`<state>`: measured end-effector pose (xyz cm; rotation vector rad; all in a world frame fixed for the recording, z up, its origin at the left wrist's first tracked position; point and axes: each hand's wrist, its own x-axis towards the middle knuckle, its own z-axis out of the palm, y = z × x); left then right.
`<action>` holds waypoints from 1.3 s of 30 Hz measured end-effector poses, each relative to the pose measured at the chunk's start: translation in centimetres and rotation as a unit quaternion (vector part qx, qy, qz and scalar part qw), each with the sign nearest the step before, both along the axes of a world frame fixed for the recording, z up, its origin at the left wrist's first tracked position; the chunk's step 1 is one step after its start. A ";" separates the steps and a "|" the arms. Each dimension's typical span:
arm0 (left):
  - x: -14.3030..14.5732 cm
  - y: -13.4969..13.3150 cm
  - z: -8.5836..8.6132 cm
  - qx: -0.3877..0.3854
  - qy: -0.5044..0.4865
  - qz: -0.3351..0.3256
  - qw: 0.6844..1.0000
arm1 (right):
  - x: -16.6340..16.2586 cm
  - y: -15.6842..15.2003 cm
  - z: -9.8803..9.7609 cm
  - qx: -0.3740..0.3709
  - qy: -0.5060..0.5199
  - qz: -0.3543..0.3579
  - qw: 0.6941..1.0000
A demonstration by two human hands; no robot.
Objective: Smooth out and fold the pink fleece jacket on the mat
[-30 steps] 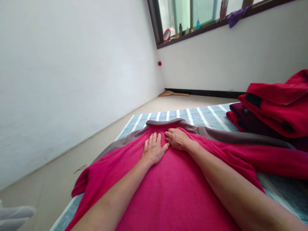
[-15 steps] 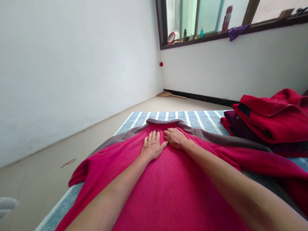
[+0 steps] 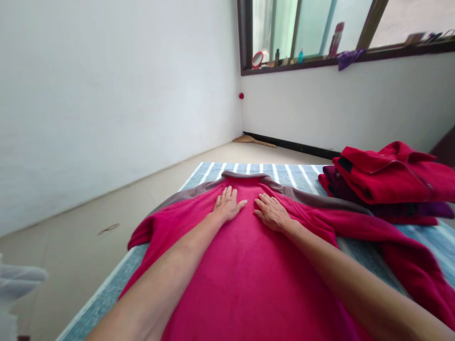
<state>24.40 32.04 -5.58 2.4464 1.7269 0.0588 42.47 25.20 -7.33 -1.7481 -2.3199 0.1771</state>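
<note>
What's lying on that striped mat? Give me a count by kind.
Pink fleece garment, spread flat: 1
Pile of folded garments: 1
Hands resting flat on the pink fleece, left hand and right hand: 2
Total: 4

A stack of folded clothes [image 3: 391, 182] is crowding the mattress [image 3: 284, 173] on the right; the strip beyond the pink garment [image 3: 249, 265] and the floor [image 3: 71, 255] leftward are lying open.
</note>
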 end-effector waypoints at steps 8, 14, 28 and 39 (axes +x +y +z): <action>-4.4 -10.8 1.3 -0.027 -0.004 -0.013 1.000 | -0.5 -8.6 -0.6 -0.007 0.004 -0.021 1.000; -4.8 -14.9 0.8 -0.050 0.030 -0.014 0.998 | 1.7 -12.2 -1.7 -0.051 -0.016 -0.099 0.994; -4.8 -14.9 -0.1 -0.038 0.045 0.001 0.998 | 2.7 -15.5 -2.0 -0.077 -0.017 -0.208 0.975; -1.7 -16.0 1.0 -0.057 0.018 0.003 0.998 | 2.9 -15.9 -1.9 -0.095 -0.011 -0.211 0.973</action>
